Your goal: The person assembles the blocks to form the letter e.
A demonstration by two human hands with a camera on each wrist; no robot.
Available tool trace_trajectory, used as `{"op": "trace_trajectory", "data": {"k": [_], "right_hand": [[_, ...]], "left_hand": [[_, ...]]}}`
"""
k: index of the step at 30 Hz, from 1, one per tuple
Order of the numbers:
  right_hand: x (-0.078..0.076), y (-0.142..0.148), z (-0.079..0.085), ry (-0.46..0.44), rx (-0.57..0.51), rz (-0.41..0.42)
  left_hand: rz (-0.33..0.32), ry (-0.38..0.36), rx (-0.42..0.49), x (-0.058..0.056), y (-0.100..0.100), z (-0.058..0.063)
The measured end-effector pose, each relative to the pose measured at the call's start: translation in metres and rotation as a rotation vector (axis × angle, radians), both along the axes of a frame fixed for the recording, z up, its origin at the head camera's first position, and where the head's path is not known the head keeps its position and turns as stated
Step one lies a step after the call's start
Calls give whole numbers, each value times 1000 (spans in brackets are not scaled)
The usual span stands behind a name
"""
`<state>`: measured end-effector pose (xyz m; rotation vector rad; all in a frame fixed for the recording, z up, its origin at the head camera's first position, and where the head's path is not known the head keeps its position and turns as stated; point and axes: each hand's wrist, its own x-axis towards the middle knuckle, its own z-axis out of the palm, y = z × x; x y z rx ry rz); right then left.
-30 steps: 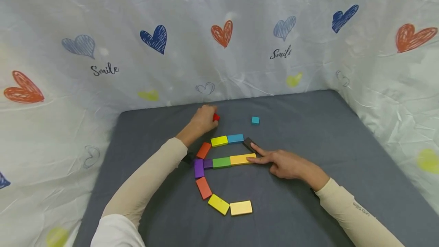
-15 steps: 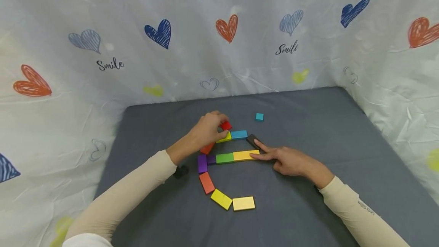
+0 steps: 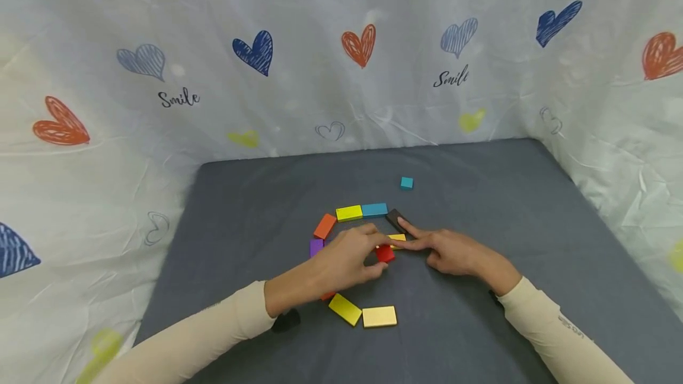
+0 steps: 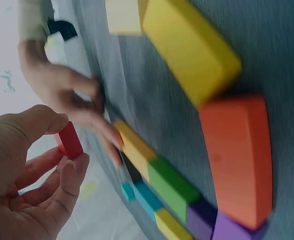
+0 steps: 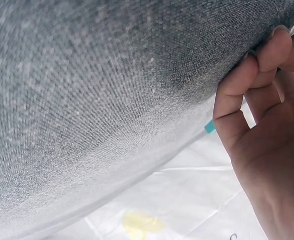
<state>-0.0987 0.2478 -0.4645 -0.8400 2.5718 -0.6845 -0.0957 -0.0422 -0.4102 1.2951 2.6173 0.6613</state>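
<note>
My left hand point(image 3: 341, 259) pinches a small red block point(image 3: 385, 253) between thumb and fingers; the left wrist view shows the red block point(image 4: 70, 142) held above the cloth. It hangs near the right end of a row of blocks, and the hand hides part of that row in the head view. My right hand point(image 3: 456, 252) reaches in from the right with two fingers stretched out. One fingertip rests on a dark block point(image 3: 395, 220), the other on a light-orange block point(image 3: 398, 238). Green point(image 4: 172, 182) and purple point(image 4: 201, 220) blocks continue the row.
Yellow point(image 3: 349, 213), blue point(image 3: 374, 210) and orange point(image 3: 325, 226) blocks form a curve above the row. Below lie a yellow block point(image 3: 345, 310) and a cream block point(image 3: 379, 316). A teal cube point(image 3: 407, 183) sits apart near the back. A printed curtain point(image 3: 299, 76) hangs behind the grey cloth.
My left hand has carried the red block from the back of the table toward me and right, over the row. The right hand keeps its fingers on the dark and light-orange blocks.
</note>
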Motion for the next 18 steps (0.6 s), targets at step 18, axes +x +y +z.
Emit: {"op": "trace_trajectory", "data": {"k": [18], "right_hand": [[0,-2,-2,8,6,13]], "left_hand": [[-148,-87,-10,53,18,-31]]}}
